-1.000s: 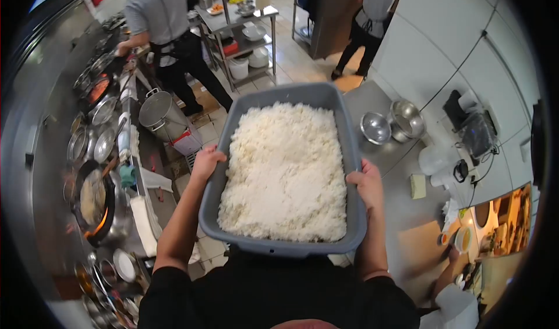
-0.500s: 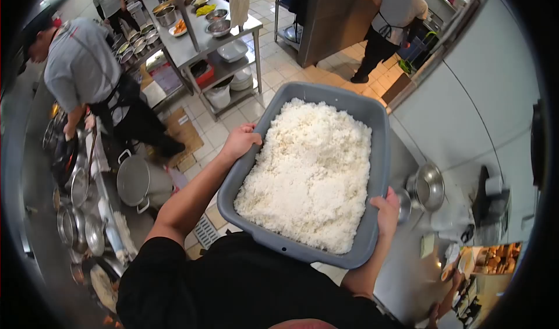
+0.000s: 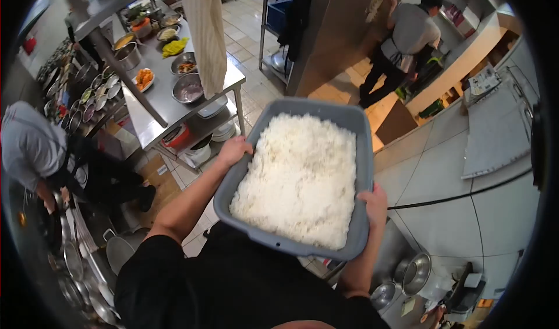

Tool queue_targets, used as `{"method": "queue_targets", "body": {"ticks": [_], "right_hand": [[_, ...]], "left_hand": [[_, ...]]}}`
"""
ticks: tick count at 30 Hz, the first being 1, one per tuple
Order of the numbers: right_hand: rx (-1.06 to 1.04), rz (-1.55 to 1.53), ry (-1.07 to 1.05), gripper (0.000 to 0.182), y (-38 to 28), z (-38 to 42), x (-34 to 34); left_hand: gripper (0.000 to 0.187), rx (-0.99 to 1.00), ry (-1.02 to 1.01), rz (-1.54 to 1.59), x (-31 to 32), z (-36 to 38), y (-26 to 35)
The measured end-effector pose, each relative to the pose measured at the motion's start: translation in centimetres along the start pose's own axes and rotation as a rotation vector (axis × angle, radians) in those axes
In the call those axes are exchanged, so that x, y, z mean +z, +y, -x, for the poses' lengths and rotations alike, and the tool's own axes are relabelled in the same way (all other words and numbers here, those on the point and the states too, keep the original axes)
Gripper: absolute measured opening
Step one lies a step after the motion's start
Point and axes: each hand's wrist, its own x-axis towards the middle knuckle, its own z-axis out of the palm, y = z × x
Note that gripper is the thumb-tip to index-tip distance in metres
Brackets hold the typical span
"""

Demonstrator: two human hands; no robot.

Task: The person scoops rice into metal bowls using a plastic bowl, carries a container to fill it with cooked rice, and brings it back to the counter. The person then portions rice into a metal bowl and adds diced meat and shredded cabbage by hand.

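Observation:
A grey plastic tub [image 3: 364,154] is held up in front of my chest, filled with white cooked rice [image 3: 300,177]. My left hand [image 3: 235,150] is closed on its left rim, thumb over the edge. On the opposite side my right hand [image 3: 375,205] grips the right rim, with the thumb inside the edge. The fingers under the rim are hidden on both sides. The tub is slightly tilted in view, and the rice lies heaped along its middle.
Ahead left stands a steel table [image 3: 157,105] with bowls of food, a striped cloth [image 3: 204,38] hanging before it. One person [image 3: 52,154] works at the left; another [image 3: 404,38] stands at the far right. Steel bowls [image 3: 413,273] rest on a counter at the lower right.
I have moved forward with the tub, so the steel table looks nearer and larger. The person on the left and the large pot have slid toward the lower left. Both hands keep their hold.

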Motion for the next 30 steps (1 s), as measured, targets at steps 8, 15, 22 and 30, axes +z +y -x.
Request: {"method": "queue_targets", "body": {"ticks": [8,15,22,30], "right_hand": [[-0.089,-0.250,-0.028,0.038,-8.5,-20.7,5.3],[-0.081,-0.200,-0.189,0.042,-16.0,-38.1,10.9],[-0.163,-0.140,-0.363,0.039,-20.6,-54.5,26.5],[-0.185,0.172,-0.418,0.021,-27.3,-70.4,44.6]], "left_hand": [[0.011,-0.636,0.145,1.099,-7.8,-20.3,-3.8],[0.013,-0.717,0.212,1.036,-6.5,-30.9,-16.4],[0.039,-0.811,0.356,1.145,-10.1,-35.3,-30.5],[0.037,-0.902,0.523,1.006,-11.0,-39.2,-52.8]]}}
